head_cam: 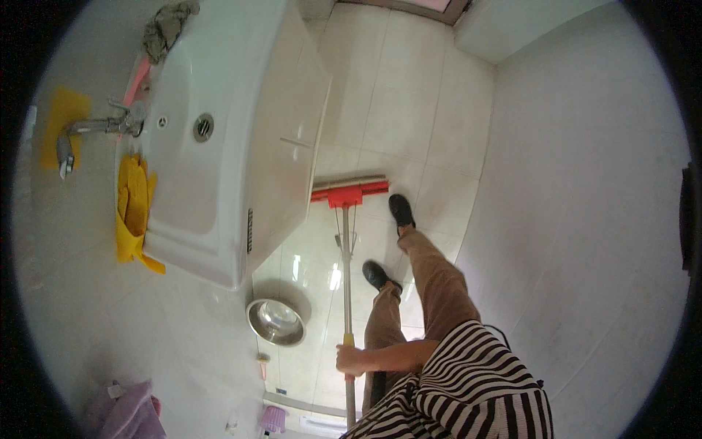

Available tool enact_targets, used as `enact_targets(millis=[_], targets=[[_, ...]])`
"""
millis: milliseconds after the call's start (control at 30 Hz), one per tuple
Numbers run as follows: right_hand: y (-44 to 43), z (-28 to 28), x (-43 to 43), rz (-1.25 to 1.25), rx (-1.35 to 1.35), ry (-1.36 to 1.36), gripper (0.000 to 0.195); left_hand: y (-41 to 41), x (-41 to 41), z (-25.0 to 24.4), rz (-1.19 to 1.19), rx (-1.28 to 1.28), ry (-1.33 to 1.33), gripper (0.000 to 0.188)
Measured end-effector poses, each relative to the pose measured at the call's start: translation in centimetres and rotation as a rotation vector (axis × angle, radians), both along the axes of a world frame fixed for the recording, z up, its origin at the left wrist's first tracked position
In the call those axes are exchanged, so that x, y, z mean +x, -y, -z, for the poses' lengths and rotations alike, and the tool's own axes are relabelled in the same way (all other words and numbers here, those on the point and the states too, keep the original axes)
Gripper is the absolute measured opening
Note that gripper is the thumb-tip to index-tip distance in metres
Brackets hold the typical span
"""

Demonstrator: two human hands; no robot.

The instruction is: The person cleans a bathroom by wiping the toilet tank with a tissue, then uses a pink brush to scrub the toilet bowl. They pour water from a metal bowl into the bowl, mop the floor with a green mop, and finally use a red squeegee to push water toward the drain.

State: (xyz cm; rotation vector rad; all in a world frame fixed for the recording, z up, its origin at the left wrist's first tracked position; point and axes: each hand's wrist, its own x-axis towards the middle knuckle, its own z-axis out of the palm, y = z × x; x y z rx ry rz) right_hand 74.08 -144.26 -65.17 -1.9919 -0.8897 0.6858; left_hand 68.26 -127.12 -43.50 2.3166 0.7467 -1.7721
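My right hand (351, 360) is wrapped around the pale metal handle (346, 274) of a sponge mop, between a yellow collar and an orange one. The mop's red head (345, 196) rests on the tiled floor, its left end close against the white vanity cabinet (288, 137). A beige sponge strip (351, 182) shows along the far side of the head. Thin metal rods and a lever lie along the lower handle. The handle's upper end runs out past the bottom edge. My left hand is out of view.
Left stands a white washbasin (186, 181) with a faucet (123, 123), yellow rubber gloves (133, 206) and a grey rag (167, 30). A steel bowl (276, 322) and a small brush (263, 365) are below it. My black shoes (402, 210) are near the mop head; a wall (576, 192) rises right.
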Motion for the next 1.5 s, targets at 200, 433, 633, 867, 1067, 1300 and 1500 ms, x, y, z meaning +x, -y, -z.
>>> enact_targets(millis=[200, 433, 633, 867, 1067, 1300, 1500], targets=[[8.9, 0.8, 6.4, 0.049, -0.097, 0.008, 0.016, 5.1, 3.9, 2.8, 0.045, -0.073, 0.006, 0.039], [39.4, 16.0, 15.8, 0.447, -0.536, 0.257, 0.016, 23.2, 12.8, 13.7, 0.274, -0.401, 0.221, 0.036], [54.9, 14.3, 17.9, 0.473, -0.850, 0.326, 0.006, 38.3, 15.3, 18.4, 0.264, -0.591, 0.066, 0.040], [38.7, 14.7, 9.9, 0.617, -0.722, 0.162, 0.010, 25.0, 11.4, 14.3, 0.299, -0.395, 0.016, 0.042], [17.7, 11.6, -0.1, 0.625, -0.585, 0.235, 0.017, 8.4, 5.6, 9.2, 0.279, -0.278, 0.018, 0.039], [5.7, 3.0, -4.2, 0.366, -0.158, -0.054, 0.020, -0.8, 2.1, 4.8, 0.219, -0.154, 0.035, 0.034], [14.2, 7.5, -2.0, 0.448, -0.223, -0.060, 0.018, 2.5, 2.8, 4.7, 0.219, -0.220, 0.066, 0.031]])
